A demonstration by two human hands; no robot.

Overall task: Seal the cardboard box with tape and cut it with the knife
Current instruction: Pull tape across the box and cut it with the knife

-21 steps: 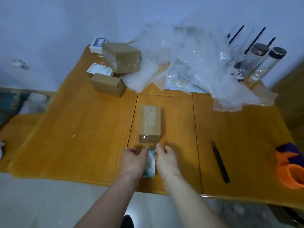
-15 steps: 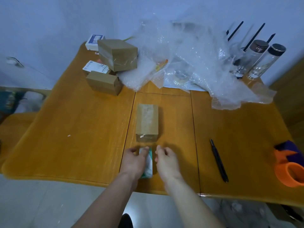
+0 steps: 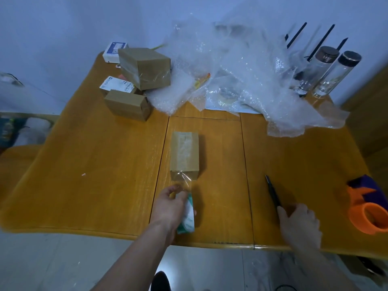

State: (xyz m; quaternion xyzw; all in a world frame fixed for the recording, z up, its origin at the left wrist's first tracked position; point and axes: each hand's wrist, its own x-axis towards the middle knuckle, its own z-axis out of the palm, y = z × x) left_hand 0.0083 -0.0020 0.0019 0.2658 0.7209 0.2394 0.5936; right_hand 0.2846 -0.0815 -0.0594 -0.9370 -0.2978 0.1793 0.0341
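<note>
Clear tape (image 3: pixel 182 181) stretching off cardboard box (image 3: pixel 184 154) | left hand (image 3: pixel 170 207) gripping roll (image 3: pixel 187 217) | right hand (image 3: pixel 300 224) spreading loosely over knife (image 3: pixel 273 193)

home packing spot: wooden table (image 3: pixel 94 164)

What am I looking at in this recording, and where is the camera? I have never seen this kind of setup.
There is no machine here: a person wears one wide-angle camera on the head, looking down at their own two hands over a wooden table. The left hand holds a roll of clear tape, and a strip runs from it up onto the small cardboard box in the middle. The right hand rests on the near end of a black knife lying on the table; whether it grips it yet is unclear. Further back lie other boxes, bubble wrap and two glass bottles. An orange tape dispenser sits at the right edge.
</note>
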